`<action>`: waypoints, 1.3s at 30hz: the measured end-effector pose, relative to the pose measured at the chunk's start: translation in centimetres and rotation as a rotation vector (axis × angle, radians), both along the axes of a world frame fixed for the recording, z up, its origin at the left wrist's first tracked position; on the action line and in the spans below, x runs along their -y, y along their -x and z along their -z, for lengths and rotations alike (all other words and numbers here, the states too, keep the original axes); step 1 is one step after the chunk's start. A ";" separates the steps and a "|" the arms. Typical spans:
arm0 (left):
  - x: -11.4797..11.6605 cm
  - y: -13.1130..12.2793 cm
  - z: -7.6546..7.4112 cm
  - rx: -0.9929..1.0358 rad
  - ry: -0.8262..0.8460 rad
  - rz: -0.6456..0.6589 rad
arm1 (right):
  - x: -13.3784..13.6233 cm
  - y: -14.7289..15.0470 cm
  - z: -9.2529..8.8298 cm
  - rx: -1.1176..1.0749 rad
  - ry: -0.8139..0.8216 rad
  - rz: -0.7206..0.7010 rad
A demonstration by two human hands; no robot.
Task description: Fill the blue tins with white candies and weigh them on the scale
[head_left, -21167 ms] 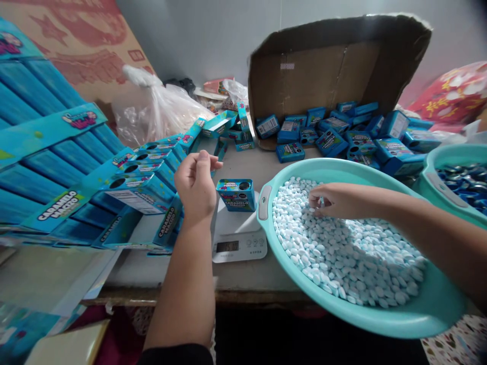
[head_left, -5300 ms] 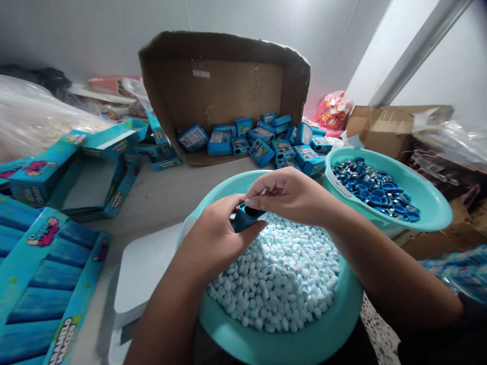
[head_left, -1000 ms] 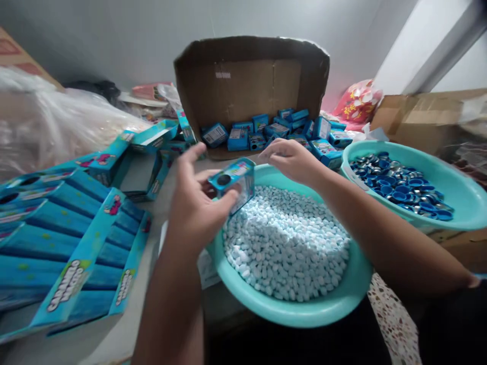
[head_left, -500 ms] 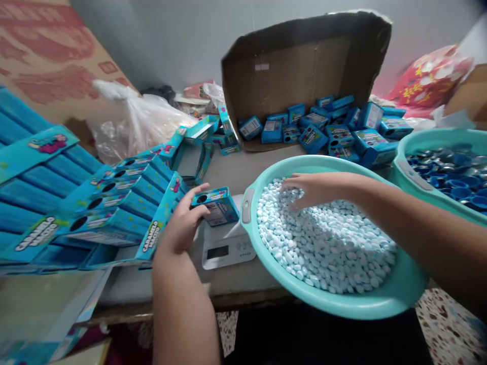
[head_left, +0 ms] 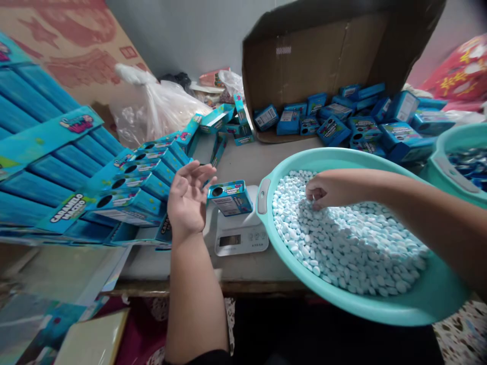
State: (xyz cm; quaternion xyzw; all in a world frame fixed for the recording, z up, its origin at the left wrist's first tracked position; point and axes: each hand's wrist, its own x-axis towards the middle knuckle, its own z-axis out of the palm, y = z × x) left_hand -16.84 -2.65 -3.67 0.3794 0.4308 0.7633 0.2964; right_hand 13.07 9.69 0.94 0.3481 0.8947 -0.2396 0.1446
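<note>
My left hand [head_left: 190,197] is raised with its palm up and fingers apart, just left of a small blue candy box [head_left: 231,197]. The box stands upright on a white kitchen scale [head_left: 243,242], a dark round hole showing in its top. My right hand [head_left: 323,188] is over the turquoise basin [head_left: 357,312], its fingers curled in at the surface of the pale blue and white candies [head_left: 342,258]. Whatever lies inside those fingers is hidden. The basin's left handle is close beside the scale.
At left, display trays [head_left: 129,203] hold rows of blue boxes. A tipped cardboard carton [head_left: 323,61] has blue boxes spilling from it at the back. Another turquoise basin [head_left: 437,167] with blue-wrapped pieces is at right. A plastic bag [head_left: 152,104] sits behind the trays.
My left hand has let go of the blue box and opened beside it; the box now stands alone on the scale. My right hand's fingers have curled in among the candies. The view has shifted.
</note>
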 end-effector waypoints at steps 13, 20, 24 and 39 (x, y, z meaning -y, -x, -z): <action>-0.1 -0.8 0.3 -0.031 -0.029 -0.017 | -0.3 -0.1 -0.7 -0.162 -0.089 0.100; 0.1 -0.8 0.0 -0.020 -0.048 -0.028 | -0.3 -0.2 -1.3 -0.206 -0.187 0.106; 0.0 -0.9 -0.1 -0.005 -0.034 -0.027 | 0.6 2.0 -2.3 -0.348 -0.222 0.089; -0.4 -0.3 0.4 0.133 0.092 -0.096 | 3.0 18.0 -4.6 -0.383 -0.269 -0.617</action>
